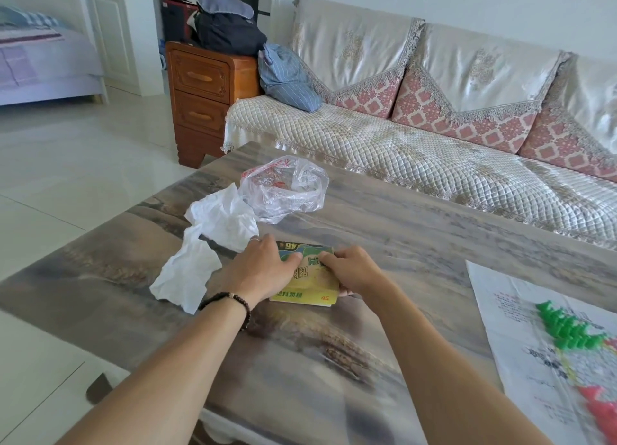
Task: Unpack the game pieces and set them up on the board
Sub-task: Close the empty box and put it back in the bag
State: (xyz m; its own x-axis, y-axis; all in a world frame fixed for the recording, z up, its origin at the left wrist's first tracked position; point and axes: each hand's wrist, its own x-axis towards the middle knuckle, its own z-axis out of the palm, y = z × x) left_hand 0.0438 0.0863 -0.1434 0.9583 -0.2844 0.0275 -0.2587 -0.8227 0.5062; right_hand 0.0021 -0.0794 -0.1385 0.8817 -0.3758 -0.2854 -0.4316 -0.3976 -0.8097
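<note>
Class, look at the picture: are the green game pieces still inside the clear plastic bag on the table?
No: the green game pieces stand on the paper board at the right, apart from the clear plastic bag.

A: Where does the single view look from?

B: From the person's head, above the near edge of the table (417, 217), facing forward and down across it.

A: How near is it?

B: Near enough that both forearms rise from the bottom edge, with the left hand (257, 271) and right hand (354, 271) meeting around mid-frame. The lens is wide, so straight lines bend toward the edges.

A: What lies far?

B: A sofa (434, 137) runs across the far right, a wooden cabinet (203, 93) stands at far centre-left, and tiled floor (66, 164) fills the left.

A: Any second view to share with?

B: None; only this one.
</note>
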